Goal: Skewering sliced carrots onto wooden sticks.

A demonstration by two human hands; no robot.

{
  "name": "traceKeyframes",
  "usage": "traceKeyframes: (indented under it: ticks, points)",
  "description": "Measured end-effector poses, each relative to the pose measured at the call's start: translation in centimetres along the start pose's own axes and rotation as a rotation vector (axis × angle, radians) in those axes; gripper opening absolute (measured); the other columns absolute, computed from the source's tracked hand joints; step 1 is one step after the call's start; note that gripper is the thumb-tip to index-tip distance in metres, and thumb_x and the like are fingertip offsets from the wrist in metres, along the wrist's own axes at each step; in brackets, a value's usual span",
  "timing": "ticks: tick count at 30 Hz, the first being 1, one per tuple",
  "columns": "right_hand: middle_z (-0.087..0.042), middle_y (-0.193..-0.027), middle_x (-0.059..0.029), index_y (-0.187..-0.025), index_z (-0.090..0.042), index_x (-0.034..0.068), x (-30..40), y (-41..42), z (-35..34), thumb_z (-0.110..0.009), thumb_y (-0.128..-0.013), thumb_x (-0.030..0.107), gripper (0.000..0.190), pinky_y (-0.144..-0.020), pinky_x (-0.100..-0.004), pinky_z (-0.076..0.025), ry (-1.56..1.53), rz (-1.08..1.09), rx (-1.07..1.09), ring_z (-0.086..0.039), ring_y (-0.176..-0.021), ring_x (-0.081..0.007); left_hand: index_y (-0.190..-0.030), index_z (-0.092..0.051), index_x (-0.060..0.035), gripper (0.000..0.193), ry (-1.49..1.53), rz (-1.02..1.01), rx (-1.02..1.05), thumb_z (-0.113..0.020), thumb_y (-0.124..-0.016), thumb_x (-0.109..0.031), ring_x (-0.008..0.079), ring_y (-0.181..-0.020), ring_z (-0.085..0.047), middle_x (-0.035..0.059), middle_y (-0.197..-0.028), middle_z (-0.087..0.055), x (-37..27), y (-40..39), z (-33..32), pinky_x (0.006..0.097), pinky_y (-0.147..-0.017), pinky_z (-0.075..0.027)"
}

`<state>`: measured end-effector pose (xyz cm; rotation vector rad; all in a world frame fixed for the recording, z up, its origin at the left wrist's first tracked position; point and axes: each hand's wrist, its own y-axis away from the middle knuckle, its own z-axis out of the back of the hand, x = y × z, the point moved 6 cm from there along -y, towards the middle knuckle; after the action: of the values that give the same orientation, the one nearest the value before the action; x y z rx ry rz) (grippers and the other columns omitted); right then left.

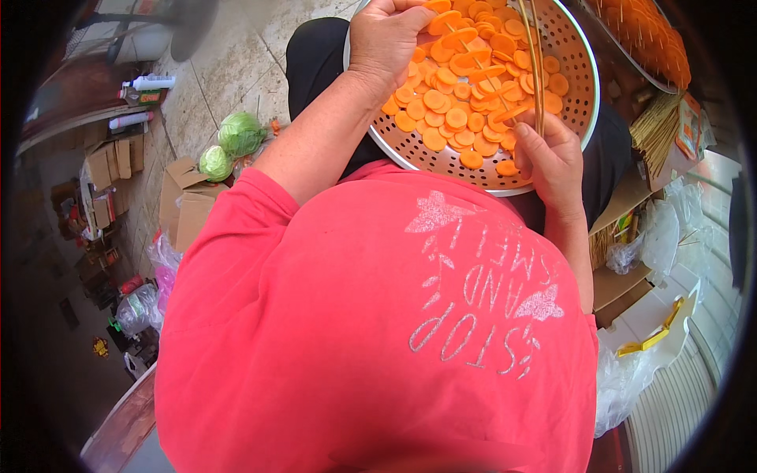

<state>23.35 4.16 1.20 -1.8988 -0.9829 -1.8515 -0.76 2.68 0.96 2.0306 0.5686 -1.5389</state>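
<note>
A round perforated metal colander [568,112] rests on the lap and holds many orange carrot slices [434,139]. Over it, a thin wooden skewer carries several spaced carrot slices [472,59] and slants between the hands. My left hand [387,41] pinches a carrot slice at the skewer's upper end. My right hand [547,154] grips the skewer near its lower end, by the last slice. The same hand also holds a few bare wooden skewers [539,65] that point up the view. Its lower fingers are partly hidden.
At the upper right a metal tray [641,71] holds filled carrot skewers [650,35], beside a bundle of bare skewers [656,127]. Two green cabbages [239,135] and a cardboard box [192,207] stand on the tiled floor at left. Plastic bags [659,230] lie at right.
</note>
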Motion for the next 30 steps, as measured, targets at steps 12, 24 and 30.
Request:
traceKeyframes:
  ticks: [12,24,30]
  points:
    - [-0.051,-0.059,0.0010,-0.101,-0.062,-0.003,-0.2,-0.5,0.9,-0.056,-0.092,0.015,0.021,-0.040,-0.0174,-0.032,-0.130,0.009,-0.062,-0.043,-0.046,-0.0040,-0.101,-0.054,-0.0047,0.020,0.008,0.058,0.088,-0.057,-0.081,-0.005,0.0159,-0.070,-0.061,0.0064,-0.080,-0.061,-0.9,0.3,-0.3,0.0267,-0.064,-0.051]
    - [-0.049,-0.058,0.0009,-0.104,-0.062,-0.003,-0.2,-0.4,0.9,-0.055,-0.092,0.016,0.024,-0.041,-0.0172,-0.030,-0.148,0.045,-0.107,-0.040,-0.045,-0.0045,-0.085,-0.068,-0.0052,0.037,-1.823,0.121,0.954,-0.066,-0.068,-0.038,0.0271,-0.077,-0.065,0.0122,-0.077,-0.066,4.4,7.3,-2.7,0.0391,-0.065,-0.051]
    - [-0.049,-0.058,0.0011,-0.104,-0.062,-0.004,-0.1,-0.4,0.9,-0.055,-0.093,0.017,0.024,-0.041,-0.0172,-0.030,-0.142,0.050,-0.095,-0.040,-0.045,-0.0043,-0.083,-0.064,-0.0055,0.026,-1.620,0.126,0.918,-0.070,-0.067,-0.026,0.0226,-0.072,-0.065,0.0096,-0.070,-0.063,5.4,6.4,-2.2,0.0355,-0.060,-0.050]
